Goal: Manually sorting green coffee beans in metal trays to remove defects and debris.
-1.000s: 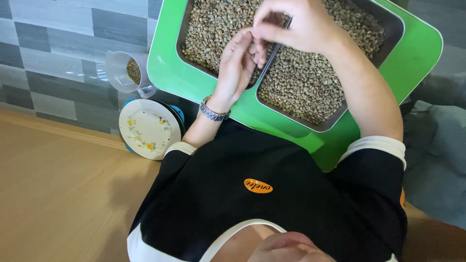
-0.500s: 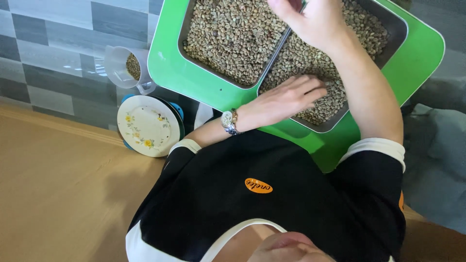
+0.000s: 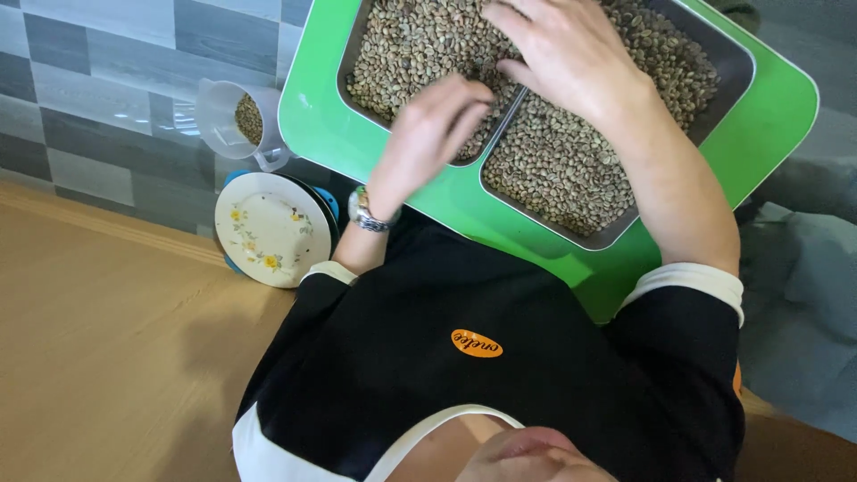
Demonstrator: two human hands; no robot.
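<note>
There is only one view. The camera sits on the head of the person and looks steeply down along the body. The chin and the black shirt (image 3: 500, 357) fill the lower part of the frame, very near. The green tray (image 3: 330, 134) lies at the top, a little farther, and the tiled floor (image 3: 89, 98) shows at upper left.

Only one label was visible: a small oval orange patch (image 3: 476, 344) with dark script, which sat on the chest of the person's black shirt (image 3: 500, 375), below the green tray (image 3: 768, 116). There were no packages, signs or screens.
</note>
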